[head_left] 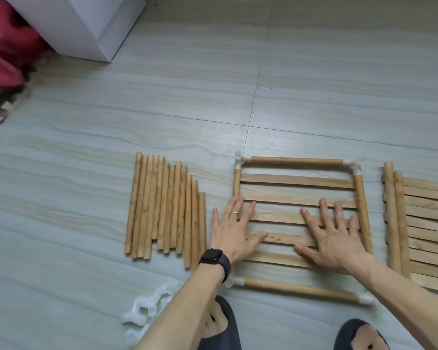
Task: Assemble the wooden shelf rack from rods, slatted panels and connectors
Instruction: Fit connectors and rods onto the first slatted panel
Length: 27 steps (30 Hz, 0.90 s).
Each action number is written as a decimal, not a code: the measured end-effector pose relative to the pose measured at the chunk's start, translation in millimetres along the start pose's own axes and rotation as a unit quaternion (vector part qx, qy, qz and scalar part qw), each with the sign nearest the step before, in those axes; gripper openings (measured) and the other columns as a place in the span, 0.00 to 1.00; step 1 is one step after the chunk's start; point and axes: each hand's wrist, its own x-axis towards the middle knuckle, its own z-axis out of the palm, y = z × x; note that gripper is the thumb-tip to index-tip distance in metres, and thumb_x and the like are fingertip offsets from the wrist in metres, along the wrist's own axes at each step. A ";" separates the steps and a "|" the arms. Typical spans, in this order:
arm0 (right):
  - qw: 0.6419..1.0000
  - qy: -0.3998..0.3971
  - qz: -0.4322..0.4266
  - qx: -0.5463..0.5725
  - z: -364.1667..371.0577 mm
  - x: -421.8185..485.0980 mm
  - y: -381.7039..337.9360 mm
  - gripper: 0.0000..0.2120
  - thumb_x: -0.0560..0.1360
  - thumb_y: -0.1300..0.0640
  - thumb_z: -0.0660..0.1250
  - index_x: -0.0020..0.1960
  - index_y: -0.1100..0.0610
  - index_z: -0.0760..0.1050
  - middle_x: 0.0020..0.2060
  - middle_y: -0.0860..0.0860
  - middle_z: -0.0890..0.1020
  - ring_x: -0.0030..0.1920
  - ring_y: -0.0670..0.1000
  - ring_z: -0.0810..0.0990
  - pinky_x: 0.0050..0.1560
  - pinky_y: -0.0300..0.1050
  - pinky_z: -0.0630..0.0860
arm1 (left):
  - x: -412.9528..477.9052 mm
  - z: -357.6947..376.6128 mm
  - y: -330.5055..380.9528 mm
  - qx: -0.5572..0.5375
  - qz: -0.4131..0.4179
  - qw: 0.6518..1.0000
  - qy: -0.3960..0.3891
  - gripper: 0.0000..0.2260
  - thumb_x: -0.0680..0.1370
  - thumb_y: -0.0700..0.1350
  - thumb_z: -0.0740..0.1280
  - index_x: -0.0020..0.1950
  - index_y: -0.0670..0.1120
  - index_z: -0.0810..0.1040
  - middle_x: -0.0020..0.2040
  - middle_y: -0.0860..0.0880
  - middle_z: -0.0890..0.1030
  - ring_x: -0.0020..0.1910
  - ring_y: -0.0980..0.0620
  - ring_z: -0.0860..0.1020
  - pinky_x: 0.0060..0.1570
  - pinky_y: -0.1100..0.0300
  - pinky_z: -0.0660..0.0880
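Wooden, 1 shelf (299,181) lies framed on the floor (86,173). My left hand (232,231) and right hand (331,238) press flat on its slats, fingers spread, gripping nothing. Loose rods (162,210), panels (425,223) and connectors (149,306) lie beside it, so I judge most remains.

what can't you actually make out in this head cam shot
Head view:
Slatted panel stack: cut off by the right edge, so the count is unknown.
Red object: blurred, cut by the left edge.
Loose white connectors: blurred, partly behind the left forearm.
Near-left corner connector: mostly hidden behind that forearm.
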 end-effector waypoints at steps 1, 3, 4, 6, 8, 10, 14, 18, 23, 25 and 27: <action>1.000 0.008 0.002 -0.002 1.1 -1.6 -4.0 0.46 0.71 0.19 0.42 0.72 0.38 0.17 0.73 0.54 0.19 0.77 0.66 0.26 0.76 0.72 0.38 | -6.8 -4.0 -6.7 -0.035 -0.040 0.996 0.074 0.34 0.78 0.70 0.53 0.80 0.56 0.56 0.81 0.46 0.57 0.80 0.45 0.53 0.75 0.40 0.57; 1.000 0.029 -0.003 -0.003 4.5 -7.7 -14.8 0.42 0.76 0.24 0.43 0.74 0.39 0.19 0.75 0.54 0.23 0.78 0.66 0.28 0.75 0.74 0.40 | -21.0 -11.7 -25.3 -0.039 -0.164 0.969 0.180 0.26 0.79 0.65 0.58 0.71 0.50 0.68 0.68 0.46 0.73 0.67 0.46 0.70 0.61 0.49 0.70; 0.999 0.037 -0.013 -0.002 6.5 -11.8 -22.1 0.40 0.78 0.27 0.44 0.74 0.38 0.20 0.76 0.54 0.24 0.78 0.66 0.28 0.76 0.74 0.40 | -27.8 -14.5 -35.6 -0.013 -0.215 0.959 0.181 0.25 0.79 0.63 0.61 0.68 0.48 0.69 0.65 0.46 0.75 0.63 0.46 0.73 0.57 0.51 0.71; 0.998 0.041 -0.044 0.000 10.3 -21.2 -39.3 0.36 0.81 0.33 0.44 0.74 0.37 0.20 0.78 0.54 0.27 0.78 0.66 0.29 0.76 0.74 0.40 | -36.8 -15.4 -51.6 0.038 -0.255 0.961 0.103 0.24 0.79 0.61 0.64 0.67 0.46 0.70 0.64 0.45 0.76 0.63 0.46 0.74 0.54 0.51 0.72; 0.997 0.027 -0.072 0.010 13.6 -32.3 -57.5 0.36 0.82 0.34 0.45 0.76 0.38 0.23 0.79 0.53 0.28 0.79 0.66 0.30 0.76 0.73 0.40 | -41.9 -16.0 -58.3 0.078 -0.244 0.966 0.032 0.21 0.80 0.59 0.64 0.66 0.46 0.72 0.64 0.46 0.77 0.64 0.45 0.73 0.55 0.51 0.72; 0.996 0.001 -0.086 0.019 16.0 -44.7 -71.8 0.36 0.82 0.35 0.49 0.80 0.40 0.30 0.80 0.53 0.31 0.80 0.65 0.33 0.77 0.70 0.43 | -42.8 -17.9 -57.3 0.110 -0.235 0.966 0.006 0.16 0.80 0.54 0.62 0.64 0.46 0.76 0.62 0.46 0.78 0.62 0.45 0.74 0.52 0.52 0.72; 0.995 -0.022 -0.093 0.026 16.2 -65.9 -78.5 0.36 0.82 0.37 0.52 0.83 0.45 0.40 0.82 0.53 0.35 0.81 0.63 0.37 0.80 0.64 0.46 | -42.5 -28.2 -49.2 0.086 -0.235 0.967 -0.046 0.10 0.78 0.52 0.63 0.50 0.48 0.80 0.49 0.49 0.81 0.46 0.47 0.80 0.38 0.57 0.69; 0.992 -0.006 -0.106 0.062 -2.5 -70.4 -71.3 0.38 0.82 0.36 0.53 0.83 0.47 0.40 0.83 0.54 0.41 0.82 0.59 0.43 0.81 0.57 0.49 | -35.0 -42.4 -50.5 -0.108 -0.230 0.966 -0.045 0.16 0.72 0.61 0.66 0.32 0.50 0.72 0.29 0.54 0.73 0.28 0.52 0.70 0.31 0.62 0.65; 0.966 0.075 -0.203 0.139 -59.7 -74.5 -76.7 0.47 0.77 0.30 0.61 0.80 0.38 0.30 0.81 0.51 0.59 0.77 0.55 0.64 0.75 0.51 0.66 | -13.7 -88.4 -32.2 -0.521 -0.201 0.829 -0.032 0.16 0.68 0.61 0.71 0.37 0.48 0.84 0.38 0.53 0.82 0.34 0.53 0.77 0.36 0.60 0.71; 0.946 0.111 -0.242 0.184 -85.5 -72.9 -82.3 0.48 0.75 0.31 0.65 0.78 0.31 0.31 0.76 0.47 0.68 0.70 0.53 0.74 0.67 0.52 0.74 | -1.7 -104.3 -17.7 -0.596 -0.192 0.779 -0.037 0.17 0.67 0.62 0.71 0.40 0.49 0.87 0.40 0.53 0.85 0.34 0.55 0.78 0.37 0.60 0.73; 0.919 0.166 -0.277 0.228 -109.6 -63.5 -86.1 0.40 0.76 0.31 0.63 0.78 0.29 0.40 0.71 0.46 0.74 0.66 0.52 0.77 0.61 0.53 0.77 | 14.1 -117.8 -3.3 -0.637 -0.169 0.750 -0.052 0.16 0.67 0.61 0.71 0.41 0.49 0.87 0.40 0.54 0.85 0.33 0.56 0.78 0.37 0.61 0.74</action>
